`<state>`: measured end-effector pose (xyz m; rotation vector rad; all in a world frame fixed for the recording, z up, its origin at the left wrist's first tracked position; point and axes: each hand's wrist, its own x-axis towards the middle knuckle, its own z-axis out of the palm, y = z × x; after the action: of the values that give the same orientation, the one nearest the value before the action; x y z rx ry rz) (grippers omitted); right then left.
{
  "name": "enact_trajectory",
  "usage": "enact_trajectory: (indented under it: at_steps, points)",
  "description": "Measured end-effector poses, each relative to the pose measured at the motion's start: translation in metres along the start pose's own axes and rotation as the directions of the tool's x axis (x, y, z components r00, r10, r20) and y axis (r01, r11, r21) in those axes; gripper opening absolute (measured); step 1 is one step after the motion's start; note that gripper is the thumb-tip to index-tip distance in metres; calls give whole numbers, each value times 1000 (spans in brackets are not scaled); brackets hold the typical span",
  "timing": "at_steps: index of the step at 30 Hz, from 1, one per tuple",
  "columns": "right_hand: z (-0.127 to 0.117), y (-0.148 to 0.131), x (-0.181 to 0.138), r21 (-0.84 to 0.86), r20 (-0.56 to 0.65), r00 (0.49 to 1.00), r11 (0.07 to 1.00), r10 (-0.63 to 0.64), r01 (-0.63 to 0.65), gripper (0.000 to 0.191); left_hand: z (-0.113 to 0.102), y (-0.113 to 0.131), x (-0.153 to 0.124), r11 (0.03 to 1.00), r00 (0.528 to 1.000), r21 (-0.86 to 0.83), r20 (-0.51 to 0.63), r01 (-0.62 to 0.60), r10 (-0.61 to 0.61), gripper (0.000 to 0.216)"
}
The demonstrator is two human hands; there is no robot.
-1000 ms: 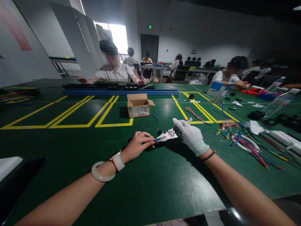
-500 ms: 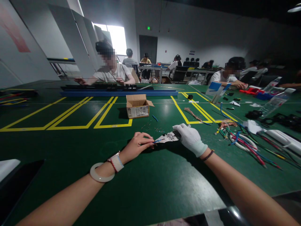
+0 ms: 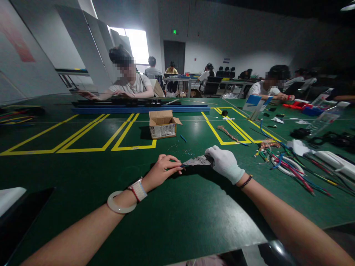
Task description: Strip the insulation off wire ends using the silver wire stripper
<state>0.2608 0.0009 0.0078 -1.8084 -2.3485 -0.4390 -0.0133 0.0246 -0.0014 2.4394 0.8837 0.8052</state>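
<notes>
My bare left hand (image 3: 165, 170) pinches a short blue wire (image 3: 183, 166) between thumb and fingers. The wire's far end meets the jaws of silver wire strippers (image 3: 197, 161). My right hand (image 3: 223, 162), in a white glove, is closed round the handles of the strippers, which point left. Most of the handles are hidden by the glove. Just beyond the tool, tiny copper and blue scraps (image 3: 188, 152) are strewn on the green table (image 3: 166, 218). A loose blue wire piece (image 3: 183, 138) lies farther back.
An open cardboard box (image 3: 163, 129) stands ahead. Bundled coloured wires (image 3: 294, 170) and a stripped copper strand (image 3: 227, 133) lie to the right. Blue rails (image 3: 138, 109) run across the far side, where a person (image 3: 129, 83) sits. A dark panel (image 3: 27, 218) is at the left edge.
The strippers have turned slightly, now showing a narrower face, and my right hand has shifted a little. My left hand keeps its pinch. The person opposite has moved their hands to the left.
</notes>
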Motion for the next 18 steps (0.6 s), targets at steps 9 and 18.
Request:
enact_trajectory:
  at_steps: [9,18]
  points:
    - [7,4,5,3,-14,1000,1000,7,-7,41,2,1,0,999,999,37,-12,-31,31,23]
    - [6,5,6,73,-24,999,997,-38,39,68,3,-1,-1,993,996,75,5,-91,91,23]
